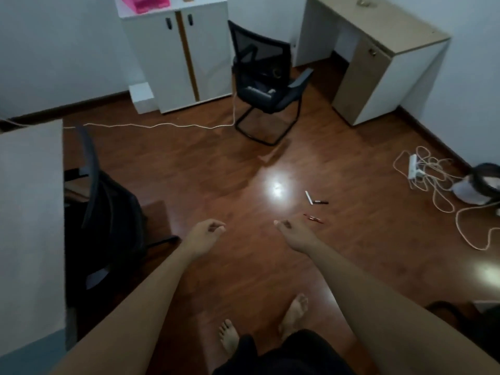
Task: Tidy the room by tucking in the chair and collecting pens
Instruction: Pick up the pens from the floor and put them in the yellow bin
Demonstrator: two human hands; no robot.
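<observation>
A black mesh chair (266, 85) stands on the wooden floor between a white cabinet and a beige desk (384, 47), not under the desk. Pens lie on the floor to the right of centre: a white pen (308, 197), a black pen (321, 202) touching its end, and a red pen (313, 218) nearer me. My left hand (207, 232) and my right hand (290, 231) are held out in front, fingers loosely curled, holding nothing. The right hand is close to the red pen, a little to its left.
A second dark chair (108, 217) sits at a white table (29, 212) on the left. A white cable (151, 125) runs across the floor. A power strip with tangled cord (414, 169) and a fan (484, 182) lie at right. My bare feet are below.
</observation>
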